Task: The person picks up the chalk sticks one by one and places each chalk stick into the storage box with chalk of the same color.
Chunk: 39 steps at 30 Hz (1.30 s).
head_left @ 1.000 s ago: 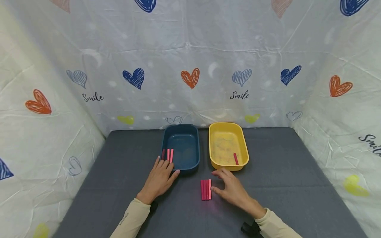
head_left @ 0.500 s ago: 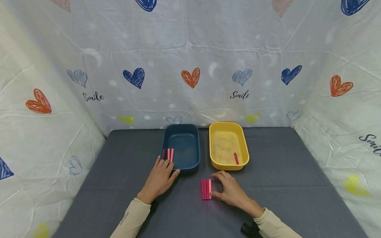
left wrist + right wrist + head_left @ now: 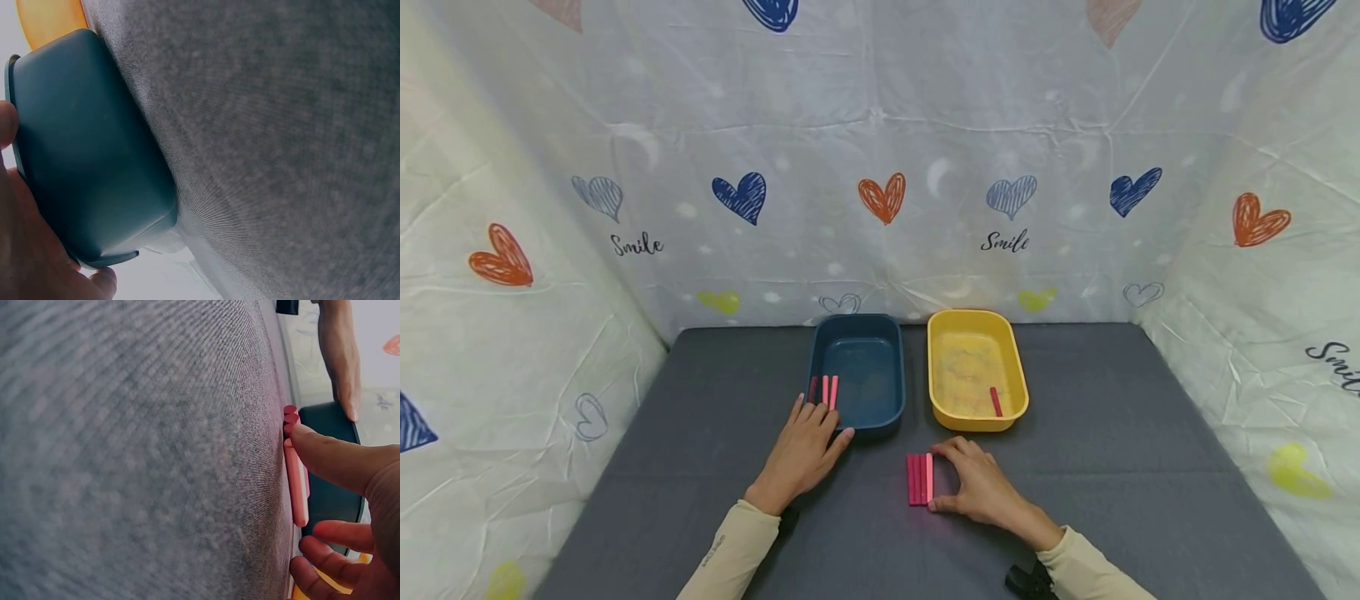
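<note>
My left hand point(image 3: 802, 447) rests on the near-left corner of the blue bin point(image 3: 891, 375), fingers over its rim. In the left wrist view its thumb point(image 3: 7, 123) lies at the rim of that bin. My right hand point(image 3: 981, 481) is beside a row of slim round sticks on the table: several dark red sticks point(image 3: 915, 479) and a light pink stick point(image 3: 929, 479) at the right end. Thumb and forefinger bracket the pink stick's two ends. In the right wrist view the thumb point(image 3: 312, 442) is right by the near ends, and the other fingers point(image 3: 344, 535) stand apart from the far end.
Inside the blue bin lie two light pink sticks point(image 3: 833, 392) and a dark one point(image 3: 812, 389) at its left wall. A yellow bin point(image 3: 934, 367) stands to its right, with one dark red stick point(image 3: 996, 402) in it. A printed cloth point(image 3: 925, 150) hangs behind the table.
My right hand has come slightly nearer; its thumb has moved down from the pink stick's side to its near end, with the forefinger now at the far end. The left hand keeps still.
</note>
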Available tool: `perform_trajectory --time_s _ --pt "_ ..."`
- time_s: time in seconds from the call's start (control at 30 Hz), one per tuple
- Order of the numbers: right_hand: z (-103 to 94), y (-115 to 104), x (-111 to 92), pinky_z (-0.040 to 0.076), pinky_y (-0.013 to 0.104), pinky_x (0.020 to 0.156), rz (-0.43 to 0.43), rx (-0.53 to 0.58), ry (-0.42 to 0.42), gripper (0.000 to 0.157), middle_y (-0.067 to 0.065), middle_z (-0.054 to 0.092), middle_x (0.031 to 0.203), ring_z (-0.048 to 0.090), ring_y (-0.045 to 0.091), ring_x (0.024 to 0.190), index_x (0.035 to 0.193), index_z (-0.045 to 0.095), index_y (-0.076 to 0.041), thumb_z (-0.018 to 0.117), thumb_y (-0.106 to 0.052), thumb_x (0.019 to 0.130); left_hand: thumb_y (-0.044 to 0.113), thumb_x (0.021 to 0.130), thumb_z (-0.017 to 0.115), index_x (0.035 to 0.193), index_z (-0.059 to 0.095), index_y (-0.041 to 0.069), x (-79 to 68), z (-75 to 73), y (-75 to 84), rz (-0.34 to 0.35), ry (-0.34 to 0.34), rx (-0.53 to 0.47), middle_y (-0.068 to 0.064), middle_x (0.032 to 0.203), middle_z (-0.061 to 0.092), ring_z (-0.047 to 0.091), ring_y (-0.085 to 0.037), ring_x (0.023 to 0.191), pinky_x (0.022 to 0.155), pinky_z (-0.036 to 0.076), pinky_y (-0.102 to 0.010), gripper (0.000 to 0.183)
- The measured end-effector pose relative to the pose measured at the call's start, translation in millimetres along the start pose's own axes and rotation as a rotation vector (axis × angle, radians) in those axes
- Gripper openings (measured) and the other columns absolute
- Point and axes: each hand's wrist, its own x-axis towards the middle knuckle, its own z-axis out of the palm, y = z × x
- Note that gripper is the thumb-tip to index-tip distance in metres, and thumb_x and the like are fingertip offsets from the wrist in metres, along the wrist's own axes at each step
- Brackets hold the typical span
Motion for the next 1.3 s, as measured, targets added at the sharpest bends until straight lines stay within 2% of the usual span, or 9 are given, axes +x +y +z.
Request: perform_trajectory --time_s 0.33,1.0,1.3 --pt "-0.9 -0.8 2.4 0.041 0.046 0.089 -0.006 -0.042 -0.022 0.076 0.005 0.059 0.122 0.052 0.024 0.114 0.13 0.06 -0.01 0.089 -0.041 0.066 0.043 0.099 0.054 0.094 0.058 0.012 0.4 1.5 -0.6 0.0 0.004 0.008 -0.008 0.097 0.06 0.056 -0.028 0.105 0.116 0.028 -0.059 0.031" --pt "-1.2 -0.6 3.5 0.041 0.045 0.088 -0.004 -0.024 -0.018 0.071 0.003 0.059 0.12 0.052 0.023 0.111 0.124 0.062 -0.012 0.09 -0.041 0.066 0.043 0.1 0.054 0.095 0.059 0.011 1.6 1.1 -1.0 -0.009 -0.009 0.007 -0.01 0.1 0.061 0.056 -0.03 0.108 0.117 0.027 -0.059 0.032" --pt "-6.5 -3.2 -0.2 0.042 0.055 0.099 0.046 0.065 0.013 0.072 0.004 0.059 0.122 0.054 0.024 0.118 0.126 0.06 -0.013 0.09 -0.037 0.066 0.043 0.1 0.053 0.096 0.059 0.011 0.6 1.4 -0.8 -0.011 -0.021 0.012 -0.009 0.1 0.061 0.056 -0.029 0.108 0.117 0.027 -0.059 0.033"
